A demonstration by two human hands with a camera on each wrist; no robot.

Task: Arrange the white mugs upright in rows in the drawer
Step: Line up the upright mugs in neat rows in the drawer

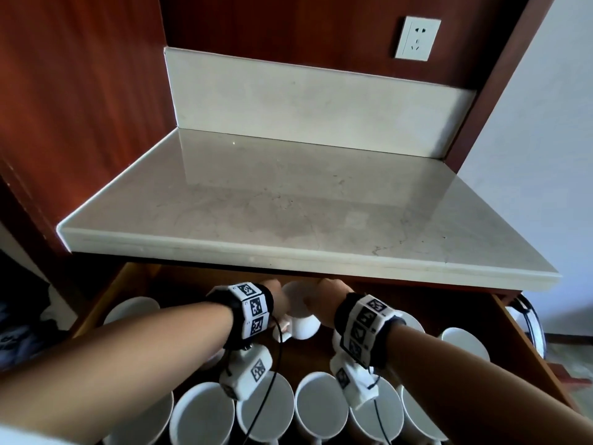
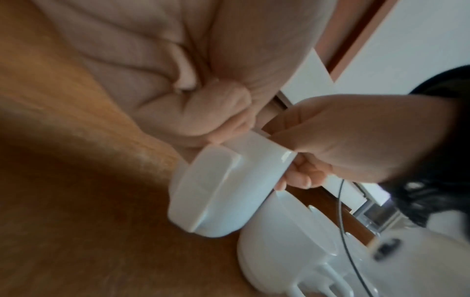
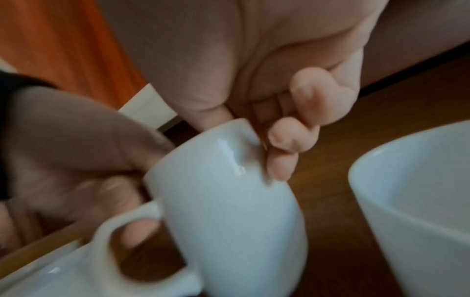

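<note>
Two hands [image 1: 282, 300] [image 1: 324, 298] grip one mug [image 1: 300, 311].

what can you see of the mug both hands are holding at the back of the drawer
The held mug is plain glossy white, ceramic by its look, with a rounded body and a loop handle. It is tipped over rather than upright, its base showing in the left wrist view. It sits above the drawer floor near the back, just under the countertop edge. The left hand and right hand both grip it, right fingers curled on its wall.
</note>
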